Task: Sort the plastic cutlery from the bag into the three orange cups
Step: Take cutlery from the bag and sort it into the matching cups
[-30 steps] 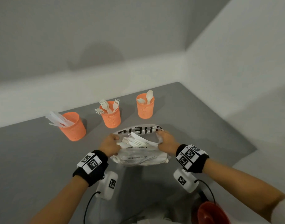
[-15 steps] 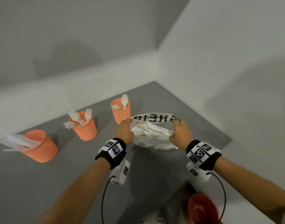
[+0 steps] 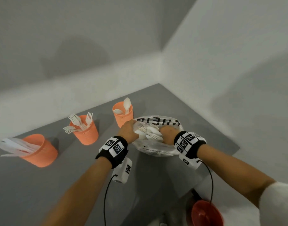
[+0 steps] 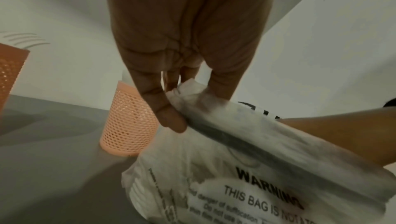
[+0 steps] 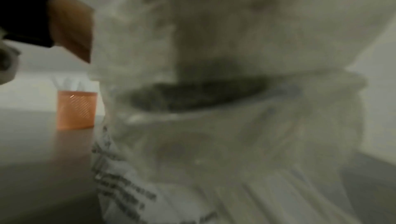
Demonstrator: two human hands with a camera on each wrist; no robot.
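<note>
Cutlery point(image 3: 149, 132) lies heaped in the open mouth of the bag point(image 3: 153, 148), white pieces piled loosely against the film. That bag sits on the grey table point(image 3: 42, 185), slumped but held open — probably so one piece can be picked out at a time.

Left hand point(image 3: 127, 132) pinches the bag's left rim; the left wrist view shows thumb and fingers point(image 4: 169, 109) closed narrowly on a bunched fold of plastic, likely to keep the mouth from collapsing. Right hand point(image 3: 168, 134) reaches into the mouth from the bag's right side, knuckles up over the pile. Whether its fingers have closed on a piece I cannot tell: the head view hides them, and the right wrist view is only blurred plastic.

Just left of the bag, almost touching it, stands the spoon cup point(image 3: 122, 114) with spoons upright. Further left is the fork cup point(image 3: 86, 132), tines up and splayed. Furthest left, well apart from the bag, the knife cup point(image 3: 39, 150) holds knives leaning out over its rim.

Sorting looks partly done — each cup has its kind, yet the bag is far from empty.
</note>
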